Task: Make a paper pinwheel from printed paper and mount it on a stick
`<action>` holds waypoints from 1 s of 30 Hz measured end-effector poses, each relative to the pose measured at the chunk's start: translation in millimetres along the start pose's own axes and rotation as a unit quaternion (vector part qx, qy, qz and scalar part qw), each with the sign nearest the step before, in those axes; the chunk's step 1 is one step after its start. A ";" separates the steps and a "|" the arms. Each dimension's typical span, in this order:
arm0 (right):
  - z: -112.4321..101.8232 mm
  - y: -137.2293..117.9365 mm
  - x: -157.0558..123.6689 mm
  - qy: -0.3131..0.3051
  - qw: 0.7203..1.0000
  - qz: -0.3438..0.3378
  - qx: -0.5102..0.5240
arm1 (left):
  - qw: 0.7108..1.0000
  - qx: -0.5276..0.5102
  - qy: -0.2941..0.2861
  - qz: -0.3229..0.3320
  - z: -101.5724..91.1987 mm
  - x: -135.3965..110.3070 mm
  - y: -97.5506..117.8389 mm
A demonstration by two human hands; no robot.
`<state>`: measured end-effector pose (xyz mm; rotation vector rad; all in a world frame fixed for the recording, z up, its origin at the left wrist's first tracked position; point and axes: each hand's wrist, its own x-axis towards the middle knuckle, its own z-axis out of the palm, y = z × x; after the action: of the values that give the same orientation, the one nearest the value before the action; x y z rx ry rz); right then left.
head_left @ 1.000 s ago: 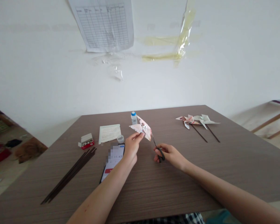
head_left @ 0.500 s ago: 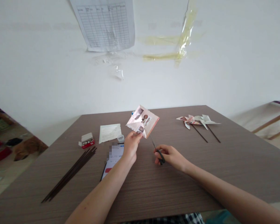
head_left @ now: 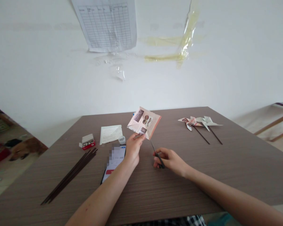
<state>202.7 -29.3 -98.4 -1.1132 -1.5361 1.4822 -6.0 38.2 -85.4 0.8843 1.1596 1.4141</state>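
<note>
Over the brown wood-grain table [head_left: 169, 194], left forearm rises from the lower edge of view, angled up and to the right, wrist slightly bent. Left hand [head_left: 133, 149] is closed in a pinch on the lower edge of a square of printed paper [head_left: 143, 123], held up in the air above the table, tilted, with photos showing on its face. Right arm enters from the lower right, lying nearly level, with the wrist turned inward. Right hand [head_left: 169, 158] has its fingers curled around the handles of the scissors [head_left: 158, 156]; the blades look closed and point up and left, tips near the paper's lower corner but not touching it. Hands are close together, not in contact. On the table: phone [head_left: 114, 162] beside the left forearm, its screen lit and partly blurred; loose sheet [head_left: 110, 134]; small clear cup [head_left: 122, 140]; red-and-white box [head_left: 88, 142]; bundle of dark sticks [head_left: 69, 175] at left; two paper pinwheels [head_left: 199, 123] on sticks at the far right.
</note>
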 end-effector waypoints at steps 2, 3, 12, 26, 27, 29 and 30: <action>-0.4 2.5 2.1 -0.009 1.000 -0.005 0.006 | 1.000 -0.007 -0.005 -0.002 1.0 -2.3 0.9; -0.8 3.9 3.2 -0.011 1.000 -0.007 0.009 | 1.000 -0.012 -0.007 -0.002 1.5 -3.4 1.7; -6.5 11.6 7.9 -0.010 1.000 -0.024 0.003 | 0.999 -0.046 -0.016 -0.005 3.0 -6.8 6.9; -10.5 16.6 10.9 -0.014 0.999 -0.030 0.008 | 0.998 -0.060 -0.013 -0.004 4.2 -7.6 8.4; -10.7 16.6 10.7 -0.016 0.999 -0.030 0.007 | 0.998 -0.062 -0.012 -0.004 4.5 -7.5 8.3; -10.8 16.7 10.5 -0.014 0.999 -0.031 0.007 | 0.998 -0.061 -0.011 -0.005 4.7 -7.2 8.1; -10.8 16.8 10.4 -0.013 0.999 -0.031 0.008 | 0.998 -0.060 -0.011 -0.005 4.8 -7.1 8.0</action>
<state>210.5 -16.2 -114.9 -1.0317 -1.5606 1.4699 -2.4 32.3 -76.0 0.8071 1.0488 1.4475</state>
